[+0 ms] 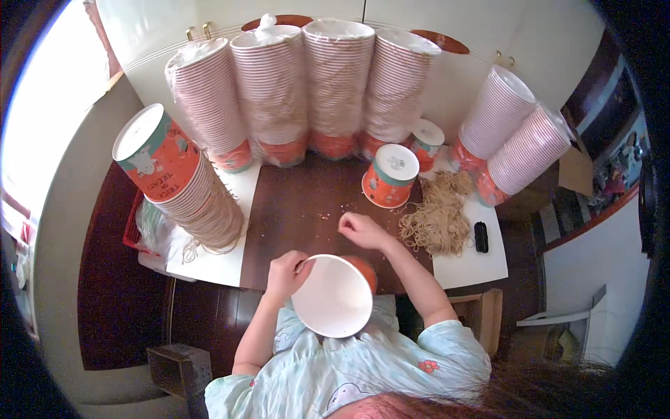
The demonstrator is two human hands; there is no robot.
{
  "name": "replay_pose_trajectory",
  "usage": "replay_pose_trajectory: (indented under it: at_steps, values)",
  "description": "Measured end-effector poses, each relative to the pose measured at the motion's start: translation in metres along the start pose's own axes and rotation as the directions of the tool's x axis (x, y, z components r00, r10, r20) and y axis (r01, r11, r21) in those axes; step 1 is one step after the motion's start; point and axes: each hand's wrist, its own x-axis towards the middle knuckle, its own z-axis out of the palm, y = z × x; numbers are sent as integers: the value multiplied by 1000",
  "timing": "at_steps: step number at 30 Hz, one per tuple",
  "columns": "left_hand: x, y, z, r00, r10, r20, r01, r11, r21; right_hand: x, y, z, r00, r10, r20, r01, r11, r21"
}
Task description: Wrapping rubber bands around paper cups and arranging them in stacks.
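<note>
My left hand (285, 276) grips the rim of a paper bucket (332, 297), white inside and orange outside. The bucket is tilted at the table's near edge in front of my body, its mouth facing up toward me. Above the brown middle of the table, my right hand (361, 230) is apart from the bucket, its fingers curled and pinched together; whatever they hold, if anything, cannot be made out. An upside-down orange bucket (392, 174) stands just beyond my right hand. To the right of that hand lies a tangled heap of tan cords (443, 213).
Several tall plastic-wrapped bucket stacks (338, 84) line the far edge. Two more stacks (499, 105) stand at the right. On the left, a leaning bucket stack (185, 188) has cords hanging from it. A small black object (481, 237) lies beside the cord heap.
</note>
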Motion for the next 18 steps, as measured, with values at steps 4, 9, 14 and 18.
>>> replay_pose_trajectory:
  at_steps: [4, 9, 14, 18]
  values:
    - [-2, -2, -4, 969, -244, 32, 242, 969, 53, -8, 77, -17, 957, 170, -233, -239, 921, -307]
    - [-4, -5, -2, 935, -351, 44, 349, 936, 56, -26, 137, -64, 924, 273, -268, -382, 645, -662]
    - [-4, -10, 6, 926, -377, 34, 375, 925, 56, -27, 163, -71, 959, 231, -163, -271, 592, -759]
    - [-4, -10, 13, 915, -403, 34, 402, 915, 29, -26, 172, -71, 957, 231, -177, -282, 584, -762]
